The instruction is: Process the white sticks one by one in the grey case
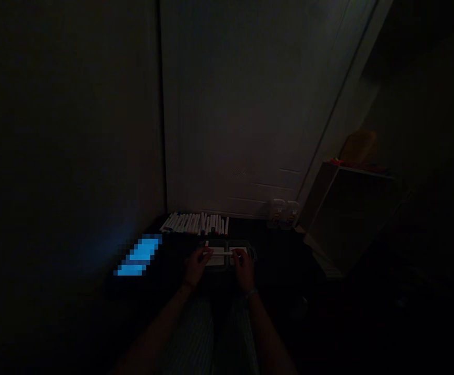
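Observation:
A thin white marker (pixel 223 253) lies level between my two hands. The fingers of my left hand (pixel 197 263) are closed on its left end, and those of my right hand (pixel 243 266) pinch its right end. Just above the left fingers a short white piece with a reddish end (pixel 207 244) sticks up; the dark hides what it belongs to. Beneath the hands is an open, two-part clear case (pixel 227 267) with white sheets or cards inside. Behind it, a row of white markers (pixel 191 224) with dark and coloured ends lies side by side on the dark table.
The room is very dark. At left a blurred, glowing blue screen (pixel 139 255) lies on the table. Two clear packages (pixel 284 214) stand at the back right by the pale wall (pixel 235 130). Further right is a large open box (pixel 320 192) with an orange-brown object (pixel 358 147) on top.

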Tool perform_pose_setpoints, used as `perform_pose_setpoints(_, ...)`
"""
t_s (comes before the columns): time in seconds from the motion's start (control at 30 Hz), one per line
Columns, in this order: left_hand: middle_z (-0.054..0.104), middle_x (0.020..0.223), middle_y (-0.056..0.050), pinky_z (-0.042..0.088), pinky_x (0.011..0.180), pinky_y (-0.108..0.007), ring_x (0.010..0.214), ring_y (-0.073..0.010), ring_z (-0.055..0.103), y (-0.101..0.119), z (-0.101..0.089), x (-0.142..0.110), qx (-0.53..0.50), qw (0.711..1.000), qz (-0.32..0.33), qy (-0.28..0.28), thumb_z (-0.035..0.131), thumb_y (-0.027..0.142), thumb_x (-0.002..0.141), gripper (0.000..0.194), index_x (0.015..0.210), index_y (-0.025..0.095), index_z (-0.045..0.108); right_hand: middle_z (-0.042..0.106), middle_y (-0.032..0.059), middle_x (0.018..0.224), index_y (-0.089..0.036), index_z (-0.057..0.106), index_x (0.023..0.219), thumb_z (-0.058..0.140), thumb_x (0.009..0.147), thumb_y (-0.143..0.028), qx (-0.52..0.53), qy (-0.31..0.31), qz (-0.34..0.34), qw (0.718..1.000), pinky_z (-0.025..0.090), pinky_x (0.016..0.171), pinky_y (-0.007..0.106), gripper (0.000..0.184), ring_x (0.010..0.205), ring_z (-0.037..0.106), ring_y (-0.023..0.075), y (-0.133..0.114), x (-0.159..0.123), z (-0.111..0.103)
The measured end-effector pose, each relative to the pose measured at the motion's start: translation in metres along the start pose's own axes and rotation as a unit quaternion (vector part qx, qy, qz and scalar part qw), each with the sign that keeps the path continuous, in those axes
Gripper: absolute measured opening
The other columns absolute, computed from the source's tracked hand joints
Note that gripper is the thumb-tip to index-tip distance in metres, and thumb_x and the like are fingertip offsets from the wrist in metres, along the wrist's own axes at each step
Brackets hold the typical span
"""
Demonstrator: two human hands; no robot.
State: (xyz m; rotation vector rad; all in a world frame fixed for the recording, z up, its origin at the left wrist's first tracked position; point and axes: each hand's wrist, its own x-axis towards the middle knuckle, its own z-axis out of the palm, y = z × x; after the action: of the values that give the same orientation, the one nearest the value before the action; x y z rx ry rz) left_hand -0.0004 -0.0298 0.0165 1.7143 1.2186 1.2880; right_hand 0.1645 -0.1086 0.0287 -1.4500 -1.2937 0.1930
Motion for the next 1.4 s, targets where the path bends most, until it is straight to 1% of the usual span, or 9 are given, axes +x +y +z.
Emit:
perform_pose_setpoints(0.17, 0.064, 0.088, -0.003, 0.038, 0.083, -0.032, 0.087, -0.0194, 0.056, -0.0010, -0.0001, 0.0008, 0.002, 1.000, 0.013, -0.004, 0.051, 0.050, 0.070, 0.038, 0.092, 0.022, 0.063, 0.062, 0.0013, 0.085, -0.021, 0.058, 0.097, 0.036, 0.086, -0.038, -0.005, -0.006, 0.007, 1.000, 0.040, 0.065, 0.021, 0.029, 0.071, 0.056, 0.0126, -0.0013, 0.0001, -0.0007)
perform_pose_setpoints(0.3, 0.064, 0.089, -0.003, 0.038, 0.084, -0.033, 0.089, -0.0200, 0.055, -0.0013, 0.0001, 0.0009, 0.007, 1.000, 0.008, -0.001, 0.050, 0.050, 0.070, 0.037, 0.091, 0.022, 0.063, 0.063, 0.0011, 0.086, -0.021, 0.058, 0.096, 0.036, 0.087, -0.038, 0.000, -0.008, 0.001, 1.000, 0.040, 0.065, 0.021, 0.029, 0.073, 0.056, 0.0121, -0.0009, -0.0002, -0.0008)
perform_pose_setpoints(0.43, 0.064, 0.091, -0.003, 0.038, 0.083, -0.031, 0.090, -0.0198, 0.055, -0.0009, -0.0003, 0.0004, 0.030, 0.999, 0.025, -0.008, 0.047, 0.050, 0.072, 0.037, 0.090, 0.022, 0.062, 0.063, 0.0013, 0.086, -0.021, 0.058, 0.095, 0.035, 0.087, -0.038, 0.000, -0.009, 0.003, 1.000, 0.040, 0.067, 0.021, 0.029, 0.075, 0.057, 0.0126, 0.0003, 0.0001, -0.0001)
perform_pose_setpoints(0.63, 0.065, 0.088, -0.002, 0.040, 0.079, -0.030, 0.085, -0.0188, 0.057, 0.0015, 0.0005, 0.0002, 0.042, 0.999, 0.021, 0.000, 0.048, 0.050, 0.071, 0.036, 0.086, 0.021, 0.063, 0.063, 0.0018, 0.087, -0.021, 0.060, 0.095, 0.038, 0.086, -0.036, 0.003, -0.005, 0.001, 1.000, 0.040, 0.067, 0.022, 0.028, 0.076, 0.056, 0.0134, -0.0013, 0.0000, -0.0008)
perform_pose_setpoints(0.87, 0.065, 0.092, -0.002, 0.040, 0.077, -0.029, 0.088, -0.0187, 0.056, -0.0019, 0.0001, 0.0007, 0.036, 0.999, 0.030, -0.017, 0.047, 0.049, 0.073, 0.034, 0.086, 0.022, 0.062, 0.063, 0.0010, 0.084, -0.021, 0.060, 0.093, 0.036, 0.086, -0.037, -0.001, -0.008, 0.000, 1.000, 0.040, 0.065, 0.021, 0.029, 0.074, 0.057, 0.0126, -0.0015, 0.0005, -0.0016)
perform_pose_setpoints(1.1, 0.065, 0.088, -0.001, 0.041, 0.074, -0.027, 0.081, -0.0172, 0.057, -0.0045, -0.0002, 0.0027, 0.035, 0.999, 0.023, -0.016, 0.046, 0.049, 0.072, 0.035, 0.086, 0.021, 0.062, 0.062, 0.0007, 0.083, -0.022, 0.056, 0.102, 0.037, 0.086, -0.038, 0.014, -0.013, 0.005, 1.000, 0.041, 0.063, 0.020, 0.029, 0.071, 0.056, 0.0122, -0.0034, -0.0001, -0.0021)
perform_pose_setpoints(1.2, 0.066, 0.084, -0.001, 0.041, 0.072, -0.026, 0.078, -0.0170, 0.058, -0.0035, -0.0004, 0.0026, 0.038, 0.999, 0.020, -0.017, 0.046, 0.049, 0.072, 0.036, 0.085, 0.020, 0.062, 0.062, 0.0012, 0.085, -0.021, 0.057, 0.099, 0.036, 0.087, -0.037, 0.023, -0.012, 0.000, 1.000, 0.041, 0.065, 0.021, 0.029, 0.074, 0.056, 0.0123, -0.0021, 0.0001, -0.0017)
perform_pose_setpoints(1.27, 0.066, 0.084, -0.001, 0.041, 0.073, -0.026, 0.079, -0.0174, 0.058, -0.0029, -0.0001, 0.0025, 0.036, 0.999, 0.022, -0.017, 0.047, 0.049, 0.072, 0.035, 0.084, 0.020, 0.063, 0.062, 0.0015, 0.086, -0.021, 0.057, 0.097, 0.037, 0.087, -0.036, 0.022, -0.009, -0.005, 1.000, 0.040, 0.067, 0.021, 0.028, 0.075, 0.056, 0.0125, -0.0004, 0.0005, -0.0010)
perform_pose_setpoints(1.4, 0.065, 0.092, -0.001, 0.039, 0.079, -0.028, 0.087, -0.0184, 0.057, 0.0005, 0.0004, 0.0015, 0.014, 1.000, 0.022, -0.016, 0.050, 0.049, 0.070, 0.036, 0.088, 0.021, 0.063, 0.062, 0.0023, 0.088, -0.020, 0.057, 0.096, 0.035, 0.087, -0.036, 0.011, 0.001, -0.004, 1.000, 0.040, 0.068, 0.021, 0.028, 0.077, 0.057, 0.0128, 0.0038, 0.0011, 0.0002)
